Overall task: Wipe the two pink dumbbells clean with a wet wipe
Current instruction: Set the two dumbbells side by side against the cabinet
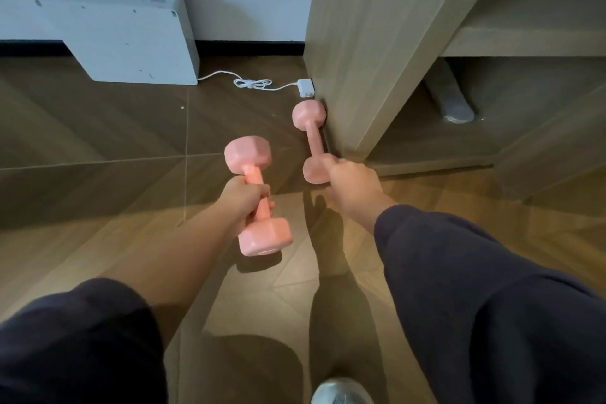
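**Two dumbbells to gather, one in hand and one on the floor**

Nearest, a grey shoe (341,392) stands on the floor (98,141), between and behind the two arms. Ahead of it the left hand (244,198) is wrapped round the handle of the lifted dumbbell (248,156), which hangs tilted, clear of the floor. Just right of it and a little farther out, the right hand (349,185) sits at the near head of the second dumbbell (314,138). Whether its fingers are closed round the handle cannot be told. That dumbbell lies on the floor, pointing away from the right hand, against the side of the wooden cabinet (360,43). Beyond it lie a white plug (305,88) and a looped cable (252,84), and far ahead of the left hand a white box (124,39) stands by the wall. No wet wipe shows.

The step looks like picking up the second dumbbell. It would go best with a grip at mid-handle so it lifts level, drawn off the cabinet first, with the left one kept clear
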